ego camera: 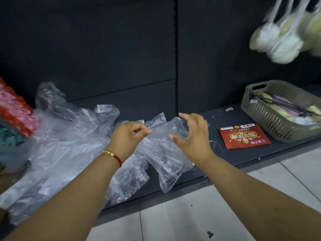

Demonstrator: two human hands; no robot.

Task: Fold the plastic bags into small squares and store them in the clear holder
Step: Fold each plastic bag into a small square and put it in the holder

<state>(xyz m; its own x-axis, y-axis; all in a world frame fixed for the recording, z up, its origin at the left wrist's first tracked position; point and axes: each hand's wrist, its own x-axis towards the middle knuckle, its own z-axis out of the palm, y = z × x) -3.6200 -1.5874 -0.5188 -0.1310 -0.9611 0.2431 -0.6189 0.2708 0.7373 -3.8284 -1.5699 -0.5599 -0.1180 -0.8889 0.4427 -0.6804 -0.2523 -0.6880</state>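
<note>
Fingers of the left hand [129, 134] pinch a clear plastic bag [166, 153]; the right hand [192, 136] hovers spread above it.

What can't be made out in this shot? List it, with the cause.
- Clear holder: nowhere in the head view.
- Hanging packets: motion-blurred, contents unreadable.
- Basket: cut off by the right edge.
- Left hand: fingertips pinched; whether they pinch the plastic bag is unclear.
- Right hand: hides the bag's right edge.

Shelf [199, 171]: plastic bags [60, 145] heaped at 9 o'clock, one bag [166, 164] at centre overhanging the front edge, leaflet [243, 136] at 3 o'clock, basket [278, 117] behind it at 2 o'clock.
</note>
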